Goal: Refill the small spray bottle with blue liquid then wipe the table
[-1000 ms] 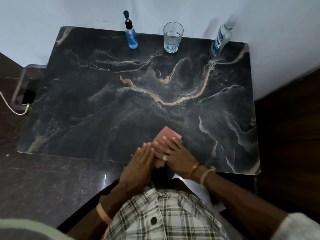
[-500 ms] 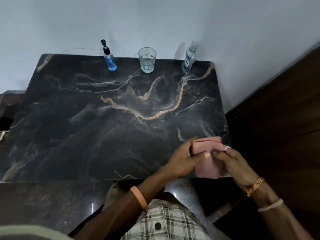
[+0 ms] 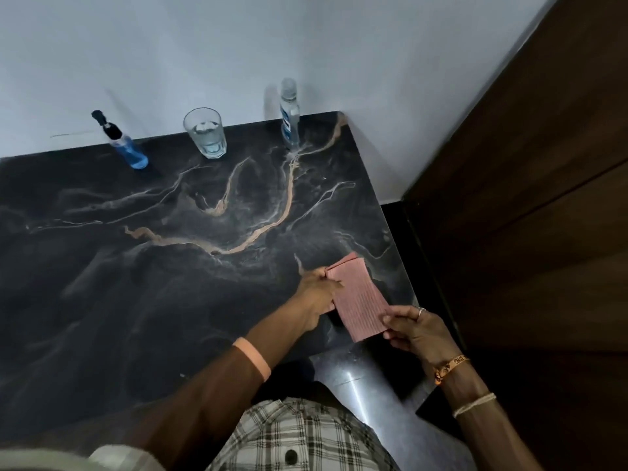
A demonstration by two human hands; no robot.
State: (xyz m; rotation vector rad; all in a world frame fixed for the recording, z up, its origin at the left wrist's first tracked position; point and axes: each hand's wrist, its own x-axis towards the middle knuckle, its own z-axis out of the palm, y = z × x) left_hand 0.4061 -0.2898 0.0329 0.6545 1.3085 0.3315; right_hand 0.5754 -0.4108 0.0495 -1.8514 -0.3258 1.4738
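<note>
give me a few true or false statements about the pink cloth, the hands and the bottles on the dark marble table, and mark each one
1. Both hands hold the pink ribbed cloth. True: the left hand grips its far end and the right hand its near end.
2. The clear drinking glass stands between the two bottles. True.
3. The small spray bottle with blue liquid lies on its side. False: it stands upright near the wall.
4. The cloth is at the left edge of the dark marble table. False: it is near the right edge.
5. The clear bottle with a blue label is in the right hand. False: it stands at the back right corner.
</note>
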